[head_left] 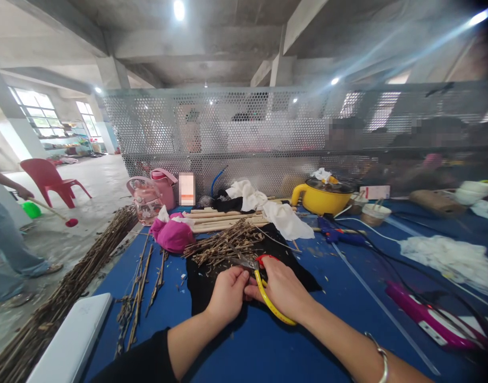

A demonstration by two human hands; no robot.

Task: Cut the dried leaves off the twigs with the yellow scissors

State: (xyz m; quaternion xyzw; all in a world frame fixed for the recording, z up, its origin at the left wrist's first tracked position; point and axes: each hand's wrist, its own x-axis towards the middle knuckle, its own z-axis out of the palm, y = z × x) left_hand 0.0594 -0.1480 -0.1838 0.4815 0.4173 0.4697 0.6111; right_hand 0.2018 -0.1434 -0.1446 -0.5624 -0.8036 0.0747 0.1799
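Note:
My right hand point(283, 286) has its fingers through a pair of scissors point(271, 303) with yellow and red handles. Their dark blades point away to the left. Close beside them, my left hand point(227, 297) is closed in a pinch, its fingertips meeting those of the right. What it pinches is hidden or too small to make out. Beneath both hands lies a black cloth point(200, 287). A heap of dry brown twigs point(228, 242) rests on the cloth's far part, just beyond the blades.
Behind the twigs lie wooden sticks point(224, 217) and white cloth point(286, 218). A yellow pot point(326, 199), blue glue gun point(337, 233) and purple power strip point(427, 314) are on the right. Leftward are a magenta bundle point(172, 234), long dry stalks point(64, 303) and a person's legs point(10, 239).

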